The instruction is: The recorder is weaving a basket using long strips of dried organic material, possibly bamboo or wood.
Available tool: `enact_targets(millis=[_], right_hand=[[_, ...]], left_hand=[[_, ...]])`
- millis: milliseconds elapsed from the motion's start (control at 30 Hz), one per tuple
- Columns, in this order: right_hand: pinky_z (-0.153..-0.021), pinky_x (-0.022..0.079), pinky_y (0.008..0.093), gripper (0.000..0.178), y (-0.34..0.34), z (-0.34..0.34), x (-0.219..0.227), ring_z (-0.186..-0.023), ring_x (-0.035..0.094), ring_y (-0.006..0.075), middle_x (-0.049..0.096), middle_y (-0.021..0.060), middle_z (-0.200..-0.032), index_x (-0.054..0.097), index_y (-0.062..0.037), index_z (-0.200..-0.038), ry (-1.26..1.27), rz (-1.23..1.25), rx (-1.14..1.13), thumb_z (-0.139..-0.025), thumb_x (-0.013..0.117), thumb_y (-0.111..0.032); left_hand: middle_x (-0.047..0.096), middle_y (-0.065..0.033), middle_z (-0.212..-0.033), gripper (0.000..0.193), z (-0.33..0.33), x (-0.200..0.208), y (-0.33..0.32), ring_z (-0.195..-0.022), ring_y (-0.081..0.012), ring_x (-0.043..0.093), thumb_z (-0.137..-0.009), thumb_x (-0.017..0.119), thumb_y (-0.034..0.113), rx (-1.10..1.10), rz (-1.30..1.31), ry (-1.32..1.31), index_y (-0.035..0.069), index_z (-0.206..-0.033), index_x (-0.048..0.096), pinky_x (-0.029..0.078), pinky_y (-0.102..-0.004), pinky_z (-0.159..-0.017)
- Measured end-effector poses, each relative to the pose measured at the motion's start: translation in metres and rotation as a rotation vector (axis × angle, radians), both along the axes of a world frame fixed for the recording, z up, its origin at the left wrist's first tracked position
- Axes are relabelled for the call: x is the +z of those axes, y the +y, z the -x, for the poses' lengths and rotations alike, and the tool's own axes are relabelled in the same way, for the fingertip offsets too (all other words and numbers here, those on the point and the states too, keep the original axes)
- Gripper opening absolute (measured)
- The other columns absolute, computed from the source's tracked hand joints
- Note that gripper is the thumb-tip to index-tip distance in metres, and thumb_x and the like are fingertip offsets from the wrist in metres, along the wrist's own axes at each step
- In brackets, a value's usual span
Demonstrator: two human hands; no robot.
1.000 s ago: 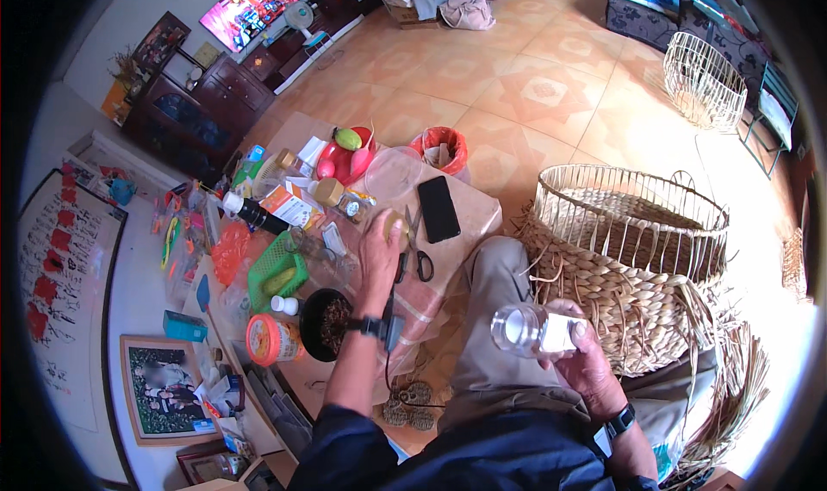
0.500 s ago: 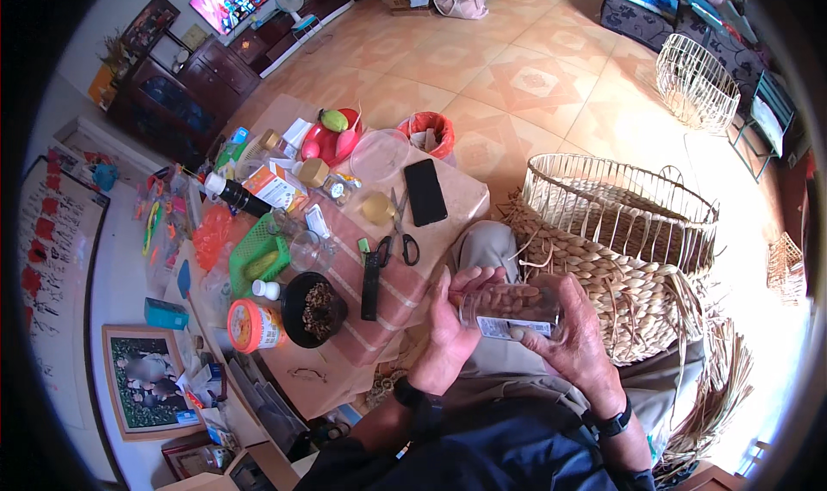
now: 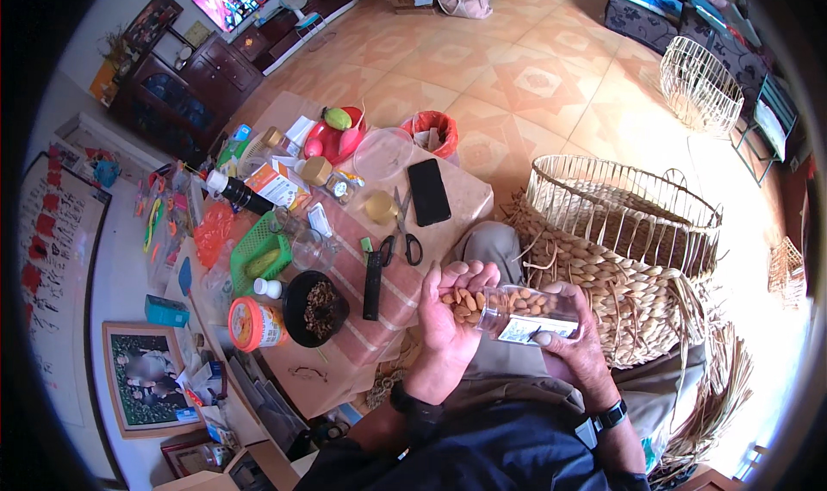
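My right hand (image 3: 586,349) is wrapped round a clear jar (image 3: 536,326) with a white label. The jar lies tipped nearly level, its mouth toward my left, and brown almonds show through its wall. Against that mouth, my left hand (image 3: 445,336) is cupped palm up with a small heap of almonds (image 3: 463,304) in it. Both hands are above my lap, just off the table's near right side.
Scissors (image 3: 404,233), a phone (image 3: 428,191), a black remote (image 3: 372,284) and a black bowl (image 3: 303,332) of brown bits lie on the table (image 3: 353,340). To my right stands a woven basket (image 3: 603,271) with bare upright strands. A red-lined bin (image 3: 446,129) stands beyond the table.
The jar has tipped further toward my left hand, and almonds have come out into the left palm. My left fingers have curled up round them.
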State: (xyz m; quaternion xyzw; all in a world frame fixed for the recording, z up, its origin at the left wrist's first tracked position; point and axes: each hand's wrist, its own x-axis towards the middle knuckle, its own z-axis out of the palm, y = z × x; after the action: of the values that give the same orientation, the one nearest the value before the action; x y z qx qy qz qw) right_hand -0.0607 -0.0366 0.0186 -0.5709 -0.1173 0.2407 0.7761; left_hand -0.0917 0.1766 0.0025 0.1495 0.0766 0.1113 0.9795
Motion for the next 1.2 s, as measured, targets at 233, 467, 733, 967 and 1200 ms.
enact_targets(millis=[233,467,733,967,1200], right_hand=[[-0.104,0.048,0.0351,0.076,0.001,0.002,-0.027,-0.117,0.061,0.019,0.063,0.0077,-0.125,0.048,-0.0064,-0.137,0.093,-0.104,0.041,-0.076,0.091,-0.02],[-0.105,0.047,0.0349,0.077,0.002,0.008,-0.032,-0.119,0.06,0.0194,0.063,0.0079,-0.126,0.048,-0.0055,-0.137,0.154,-0.215,-0.003,-0.075,0.091,-0.023],[-0.107,0.046,0.0357,0.079,0.0,0.011,-0.04,-0.122,0.057,0.0206,0.06,0.0085,-0.128,0.047,-0.0049,-0.138,0.259,-0.338,-0.007,-0.075,0.091,-0.021],[-0.107,0.047,0.0365,0.079,0.001,0.014,-0.044,-0.126,0.056,0.0223,0.057,0.0098,-0.133,0.045,-0.0053,-0.139,0.32,-0.411,0.008,-0.077,0.089,-0.026],[-0.1,0.055,0.0412,0.081,-0.008,0.019,-0.057,-0.122,0.06,0.0253,0.056,0.0115,-0.135,0.045,-0.0069,-0.138,0.528,-0.594,0.088,-0.075,0.086,-0.036]], left_hand=[[0.073,-0.0151,-0.113,0.029,-0.002,0.024,-0.017,-0.107,-0.0275,0.071,-0.1,0.067,0.031,0.114,-0.328,0.242,0.003,-0.11,0.067,0.054,-0.0431,-0.102],[0.073,-0.015,-0.115,0.027,-0.007,0.02,-0.015,-0.113,-0.0289,0.069,-0.101,0.064,0.031,0.05,-0.243,0.252,0.004,-0.106,0.068,0.054,-0.0428,-0.103],[0.071,-0.0133,-0.118,0.026,-0.004,0.024,-0.018,-0.11,-0.0261,0.07,-0.1,0.066,0.029,0.012,-0.244,0.284,0.004,-0.108,0.068,0.057,-0.0392,-0.099],[0.071,-0.016,-0.118,0.032,-0.005,0.009,-0.007,-0.11,-0.0287,0.07,-0.105,0.059,0.03,-0.031,-0.019,0.271,0.0,-0.11,0.069,0.06,-0.0408,-0.095],[0.07,-0.0198,-0.123,0.038,-0.01,0.016,-0.002,-0.123,-0.0343,0.063,-0.108,0.049,0.029,-0.225,0.454,-0.005,-0.003,-0.114,0.07,0.053,-0.0477,-0.107]])
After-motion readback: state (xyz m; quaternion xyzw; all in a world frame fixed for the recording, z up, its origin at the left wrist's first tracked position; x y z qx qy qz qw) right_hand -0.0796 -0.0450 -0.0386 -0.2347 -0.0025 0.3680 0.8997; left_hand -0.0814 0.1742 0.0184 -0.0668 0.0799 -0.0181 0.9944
